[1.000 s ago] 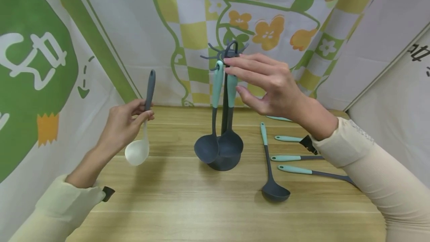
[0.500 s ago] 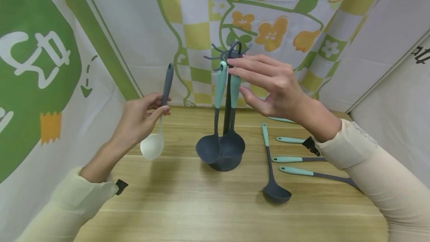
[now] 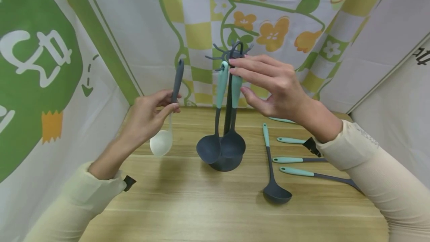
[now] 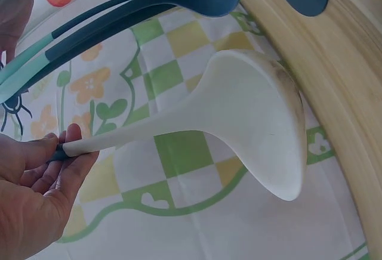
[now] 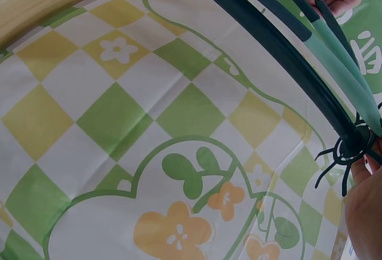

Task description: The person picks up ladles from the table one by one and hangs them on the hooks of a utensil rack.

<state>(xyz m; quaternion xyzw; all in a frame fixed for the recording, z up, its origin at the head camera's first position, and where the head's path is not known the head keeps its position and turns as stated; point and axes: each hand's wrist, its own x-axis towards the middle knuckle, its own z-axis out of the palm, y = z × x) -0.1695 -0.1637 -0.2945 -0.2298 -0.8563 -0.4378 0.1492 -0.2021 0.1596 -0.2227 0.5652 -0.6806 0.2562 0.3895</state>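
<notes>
In the head view my left hand pinches a white ladle with a grey handle between thumb and fingers, bowl downward. The left wrist view shows its white bowl clear of the table. A dark utensil rack with curved hooks stands at the centre. Two dark ladles with mint handles hang there, a left ladle and a right ladle. My right hand has its fairly straight fingertips at the rack's top, over the right ladle's handle; its thumb lies beside that handle.
Right of the rack, another dark ladle lies on the wooden table. Several mint-handled utensils lie beyond it, partly hidden by the right forearm. A patterned cloth hangs behind the rack.
My left hand has moved right with the white ladle, closer to the rack. The right hand stays at the rack's top. The view has shifted slightly.
</notes>
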